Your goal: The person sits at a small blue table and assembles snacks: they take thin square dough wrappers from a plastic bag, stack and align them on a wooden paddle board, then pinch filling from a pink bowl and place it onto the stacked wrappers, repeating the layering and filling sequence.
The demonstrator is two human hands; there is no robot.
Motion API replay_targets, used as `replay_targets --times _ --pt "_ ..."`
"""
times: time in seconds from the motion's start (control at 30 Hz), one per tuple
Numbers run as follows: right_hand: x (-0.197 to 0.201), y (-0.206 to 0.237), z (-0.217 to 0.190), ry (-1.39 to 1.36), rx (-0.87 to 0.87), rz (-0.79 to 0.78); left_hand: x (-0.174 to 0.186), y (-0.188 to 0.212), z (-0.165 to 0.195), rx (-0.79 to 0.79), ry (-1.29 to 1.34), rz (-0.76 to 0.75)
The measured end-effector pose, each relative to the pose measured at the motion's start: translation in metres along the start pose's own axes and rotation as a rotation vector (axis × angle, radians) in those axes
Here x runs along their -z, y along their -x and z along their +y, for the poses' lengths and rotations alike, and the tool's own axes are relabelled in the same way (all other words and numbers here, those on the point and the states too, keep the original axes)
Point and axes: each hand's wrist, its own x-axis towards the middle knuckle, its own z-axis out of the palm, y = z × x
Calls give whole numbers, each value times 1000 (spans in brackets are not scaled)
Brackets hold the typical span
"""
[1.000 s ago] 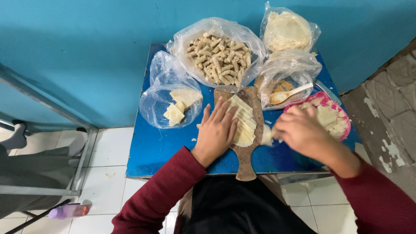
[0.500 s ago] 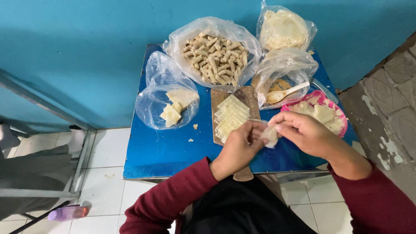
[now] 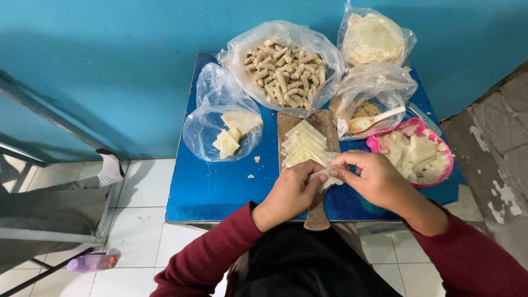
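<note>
Both hands, left [image 3: 289, 192] and right [image 3: 373, 177], pinch one pale wrapper [image 3: 328, 177] together; stacked wrappers [image 3: 302, 146] on cutting board [image 3: 324, 125] just beyond fingertips.

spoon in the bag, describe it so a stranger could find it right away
On the blue table, go to the crumpled clear bag right of the wooden board, just above the pink bowl. The pale spoon lies across its opening, the only utensil among the food.
</note>
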Motion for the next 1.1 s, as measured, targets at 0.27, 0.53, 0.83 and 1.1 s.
replay_targets --times 0.27,0.53,0.83,1.1 --pt "-3 -9 9 205 164 228 27 24 0 -193 57 -56" --pt "-21 -33 1 117 -47 -9 68 32 -14 50 -299 267" --pt "-40 -50 -8 313 64 -243 73 39 -41 -124 -673 341" --pt "-35 -41 -3 293 74 -236 68 42 -39 -137 -847 364"
